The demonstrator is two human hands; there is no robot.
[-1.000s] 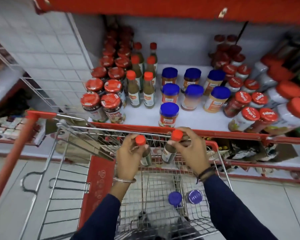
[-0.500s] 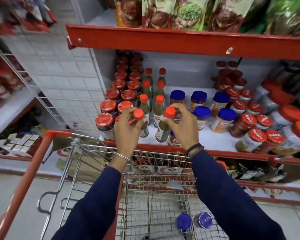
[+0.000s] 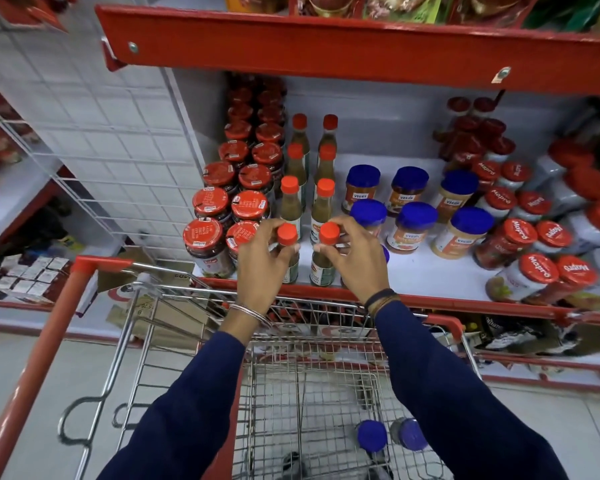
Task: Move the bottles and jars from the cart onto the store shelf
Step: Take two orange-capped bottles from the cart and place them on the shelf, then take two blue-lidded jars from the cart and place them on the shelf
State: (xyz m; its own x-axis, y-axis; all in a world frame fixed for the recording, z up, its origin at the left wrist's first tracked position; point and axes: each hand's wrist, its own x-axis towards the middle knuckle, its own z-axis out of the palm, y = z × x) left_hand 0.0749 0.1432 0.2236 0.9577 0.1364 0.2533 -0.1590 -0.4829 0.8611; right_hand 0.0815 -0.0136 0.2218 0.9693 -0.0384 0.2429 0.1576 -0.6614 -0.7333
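Observation:
My left hand (image 3: pixel 261 263) grips a green sauce bottle with a red cap (image 3: pixel 287 234) by its neck. My right hand (image 3: pixel 355 256) holds a second red-capped green bottle (image 3: pixel 329 233) the same way. Both bottles stand upright at the front of the white store shelf (image 3: pixel 423 275), in line with two rows of like bottles (image 3: pixel 289 199) behind them. Down in the wire cart (image 3: pixel 312 403), two blue-lidded jars (image 3: pixel 372 435) lie at the bottom right.
Red-lidded dark jars (image 3: pixel 208 237) stand in rows left of the bottles. Blue-lidded jars (image 3: pixel 416 226) and red-lidded jars (image 3: pixel 541 271) fill the shelf to the right. A red shelf edge (image 3: pixel 326 46) overhangs above. The cart's red handle (image 3: pixel 39 368) runs along my left.
Both hands lifted the two bottles out of the cart, carried them forward over the shelf's red lip and brought them down to the shelf front.

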